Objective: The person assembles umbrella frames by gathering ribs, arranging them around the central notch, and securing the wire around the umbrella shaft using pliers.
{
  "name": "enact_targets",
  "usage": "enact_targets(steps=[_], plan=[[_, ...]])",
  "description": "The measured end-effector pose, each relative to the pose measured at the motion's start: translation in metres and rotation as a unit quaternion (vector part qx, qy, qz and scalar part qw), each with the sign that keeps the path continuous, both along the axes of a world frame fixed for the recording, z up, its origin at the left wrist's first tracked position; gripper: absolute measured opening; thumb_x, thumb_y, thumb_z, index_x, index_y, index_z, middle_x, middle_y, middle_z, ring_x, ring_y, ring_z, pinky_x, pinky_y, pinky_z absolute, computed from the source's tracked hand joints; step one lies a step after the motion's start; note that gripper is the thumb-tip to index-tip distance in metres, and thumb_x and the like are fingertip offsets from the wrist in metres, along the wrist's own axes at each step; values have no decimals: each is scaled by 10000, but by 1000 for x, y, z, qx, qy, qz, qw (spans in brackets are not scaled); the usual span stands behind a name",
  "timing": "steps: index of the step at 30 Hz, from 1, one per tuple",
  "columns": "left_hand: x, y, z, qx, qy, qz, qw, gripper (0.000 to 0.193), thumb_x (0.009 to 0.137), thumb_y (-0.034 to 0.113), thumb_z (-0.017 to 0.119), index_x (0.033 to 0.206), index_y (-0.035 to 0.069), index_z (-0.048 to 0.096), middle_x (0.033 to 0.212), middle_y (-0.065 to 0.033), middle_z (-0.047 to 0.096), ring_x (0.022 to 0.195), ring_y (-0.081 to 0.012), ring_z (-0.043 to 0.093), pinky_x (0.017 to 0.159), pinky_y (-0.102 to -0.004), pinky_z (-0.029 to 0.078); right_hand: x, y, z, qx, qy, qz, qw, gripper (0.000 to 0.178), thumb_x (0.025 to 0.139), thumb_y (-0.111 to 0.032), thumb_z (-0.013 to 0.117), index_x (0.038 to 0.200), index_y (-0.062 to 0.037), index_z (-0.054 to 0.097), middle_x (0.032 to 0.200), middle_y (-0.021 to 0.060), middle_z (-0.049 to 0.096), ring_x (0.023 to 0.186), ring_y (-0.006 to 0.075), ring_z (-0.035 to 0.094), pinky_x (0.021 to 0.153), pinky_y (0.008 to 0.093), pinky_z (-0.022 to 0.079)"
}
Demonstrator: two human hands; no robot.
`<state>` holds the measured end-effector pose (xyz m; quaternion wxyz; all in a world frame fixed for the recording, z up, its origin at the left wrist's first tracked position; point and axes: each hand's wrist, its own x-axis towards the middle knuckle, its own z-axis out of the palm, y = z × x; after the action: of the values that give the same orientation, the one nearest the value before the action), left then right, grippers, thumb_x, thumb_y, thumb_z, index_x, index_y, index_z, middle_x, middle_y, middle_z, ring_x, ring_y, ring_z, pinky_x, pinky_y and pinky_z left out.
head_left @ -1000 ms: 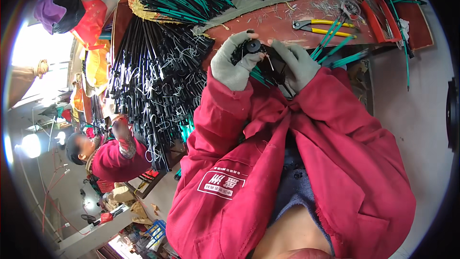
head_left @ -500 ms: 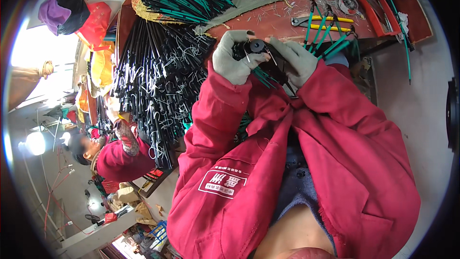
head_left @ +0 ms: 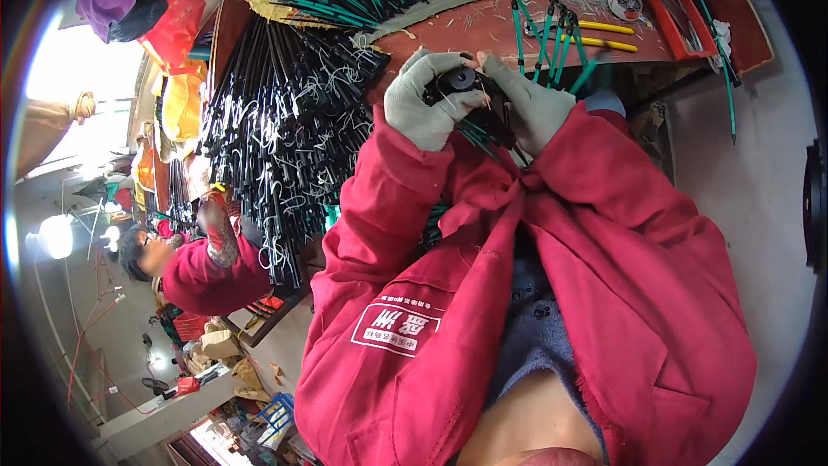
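Green rods [head_left: 544, 39] have swung leftward since the earlier frame, now crossing in front of the yellow-handled pliers [head_left: 604, 43] on the desk [head_left: 466, 32]. Near its edge, the gloved left hand [head_left: 427, 103] curls its fingers around a black round part [head_left: 462, 79]; beside it, the right hand [head_left: 543, 112] extends its fingers, whether pinching anything I cannot tell.

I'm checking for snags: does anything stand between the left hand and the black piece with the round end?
Nothing visible but its pale glove: the left hand grips the black round-ended piece. The green rods are beyond the right hand, outside that grip.
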<state>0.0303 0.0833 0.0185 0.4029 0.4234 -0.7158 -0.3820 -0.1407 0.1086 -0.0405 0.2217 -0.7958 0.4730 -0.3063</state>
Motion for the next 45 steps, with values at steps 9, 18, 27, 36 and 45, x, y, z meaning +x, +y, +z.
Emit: enact_targets(steps=[9, 18, 27, 36, 45], plan=[[-5, 20, 3, -53, -36, 99, 993, 328, 602, 1, 719, 901, -7, 583, 783, -19, 524, 725, -84, 517, 666, -213, 433, 10, 21, 7, -49, -15, -41, 998, 714, 706, -34, 524, 1332, -73, 183, 1272, 174, 390, 956, 338, 546, 713, 387, 492], [-13, 29, 1, -25, 29, 123, 992, 334, 583, 4, 732, 883, -15, 588, 766, -19, 522, 719, -93, 515, 663, -211, 426, 21, 27, 5, -89, 14, -92, 992, 725, 738, -99, 572, 1325, -50, 151, 1095, 207, 513, 827, 347, 577, 600, 403, 483], [-27, 47, 4, -74, -46, 146, 985, 303, 652, 16, 692, 918, -36, 556, 813, -58, 516, 731, -116, 530, 668, -230, 442, 16, 33, 29, 70, 62, -111, 989, 794, 698, -66, 556, 1339, -52, 88, 1239, 169, 429, 890, 336, 574, 698, 411, 474], [-38, 72, 10, -33, 53, -86, 994, 704, 617, 117, 740, 1189, 1, 346, 1173, -180, 435, 1080, -274, 459, 869, -327, 403, -39, 37, 21, 133, -173, 113, 969, 418, 773, -177, 542, 1175, -108, 450, 1013, 133, 563, 894, 288, 570, 747, 355, 450], [-28, 35, -22, 171, 310, -211, 911, 652, 733, 348, 674, 1219, 33, 373, 999, -48, 495, 924, -116, 471, 827, -254, 377, -31, 40, 22, 52, -383, 56, 921, 384, 720, -312, 677, 922, -4, 570, 813, 56, 534, 726, 101, 501, 658, 240, 422]])
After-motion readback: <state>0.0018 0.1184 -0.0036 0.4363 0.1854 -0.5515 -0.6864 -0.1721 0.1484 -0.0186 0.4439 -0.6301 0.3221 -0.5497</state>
